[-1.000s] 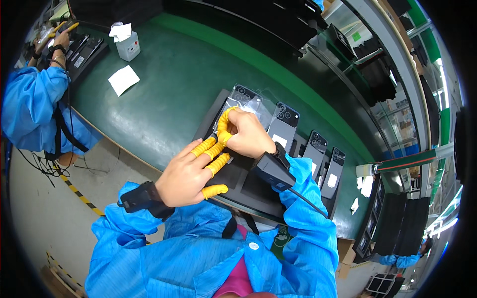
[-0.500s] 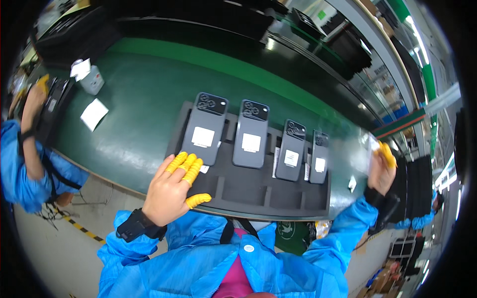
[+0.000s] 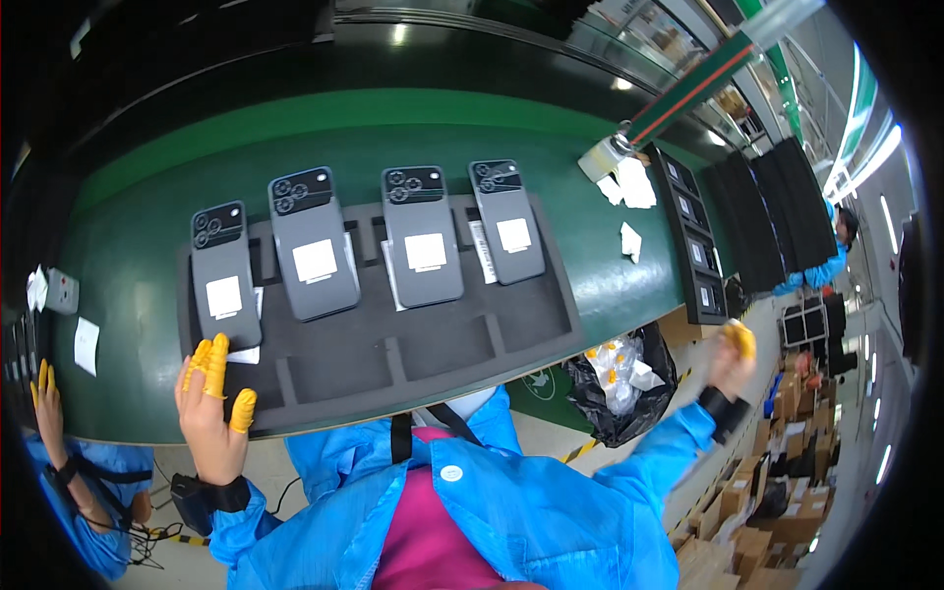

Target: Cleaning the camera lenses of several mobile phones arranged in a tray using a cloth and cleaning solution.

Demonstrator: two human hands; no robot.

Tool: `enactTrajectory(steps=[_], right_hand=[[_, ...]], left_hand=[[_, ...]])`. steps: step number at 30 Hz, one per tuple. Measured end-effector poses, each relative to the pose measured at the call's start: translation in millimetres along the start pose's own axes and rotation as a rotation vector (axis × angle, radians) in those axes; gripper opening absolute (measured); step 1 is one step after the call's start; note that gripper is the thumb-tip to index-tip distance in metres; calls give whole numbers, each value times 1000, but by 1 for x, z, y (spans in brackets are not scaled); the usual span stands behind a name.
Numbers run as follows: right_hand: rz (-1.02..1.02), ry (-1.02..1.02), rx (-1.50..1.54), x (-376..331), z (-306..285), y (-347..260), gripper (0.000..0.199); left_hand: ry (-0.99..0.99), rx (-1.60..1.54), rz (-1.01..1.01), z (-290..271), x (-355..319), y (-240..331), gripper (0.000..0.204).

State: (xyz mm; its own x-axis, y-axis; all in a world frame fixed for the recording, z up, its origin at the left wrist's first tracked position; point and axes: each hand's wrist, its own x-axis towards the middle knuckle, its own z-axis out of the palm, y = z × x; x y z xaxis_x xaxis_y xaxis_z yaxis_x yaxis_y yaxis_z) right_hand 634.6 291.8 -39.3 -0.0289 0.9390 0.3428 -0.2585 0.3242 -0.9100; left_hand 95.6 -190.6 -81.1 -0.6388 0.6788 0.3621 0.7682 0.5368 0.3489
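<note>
Four dark grey phones lie camera side up in a black foam tray (image 3: 442,375), each with a white label. The leftmost phone (image 3: 221,264) and the one beside it (image 3: 315,258) tilt slightly; then come the third phone (image 3: 423,283) and the rightmost phone (image 3: 511,261). My left hand (image 3: 211,413) is open, fingers stretched out in yellow finger cots. Its fingertips reach the lower edge of the leftmost phone, the thumb apart over the tray. My right hand (image 3: 730,362) hangs beyond the table's right side. Its fingers are smeared, and I see nothing clearly in them.
A black waste bag (image 3: 629,428) with clear film and yellow bits stands below the table's front edge. On the right are white papers (image 3: 634,185), a bottle (image 3: 602,157) and another phone tray (image 3: 690,236). A co-worker's hand (image 3: 47,408) is at the left.
My view has swung right, so the tray appears further left. My right hand has moved off the table's right end, past its edge. My left hand stays at the leftmost phone's lower end.
</note>
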Motion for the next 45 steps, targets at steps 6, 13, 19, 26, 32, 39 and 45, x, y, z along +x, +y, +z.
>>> enactTrajectory(steps=[6, 13, 19, 26, 32, 39, 45], right_hand=[[107, 523, 65, 20, -35, 231, 26], [609, 471, 223, -23, 54, 293, 33], [612, 327, 219, -32, 25, 302, 30], [457, 529, 317, -54, -34, 255, 26], [16, 1126, -229, -45, -46, 164, 30], [-377, 985, -1376, -61, 22, 163, 9], [275, 4, -1631, -98, 16, 297, 16]], left_hand=[[-25, 27, -29, 7, -6, -8, 56], [-5, 20, -71, 4, -11, -11, 51], [-23, 37, -25, 5, -6, -14, 50], [-19, -41, -38, 5, -6, -10, 44], [-14, -12, -37, 7, -11, -20, 45], [24, 2, -48, 12, -14, -32, 47], [-11, -48, -32, 8, -6, -20, 47]])
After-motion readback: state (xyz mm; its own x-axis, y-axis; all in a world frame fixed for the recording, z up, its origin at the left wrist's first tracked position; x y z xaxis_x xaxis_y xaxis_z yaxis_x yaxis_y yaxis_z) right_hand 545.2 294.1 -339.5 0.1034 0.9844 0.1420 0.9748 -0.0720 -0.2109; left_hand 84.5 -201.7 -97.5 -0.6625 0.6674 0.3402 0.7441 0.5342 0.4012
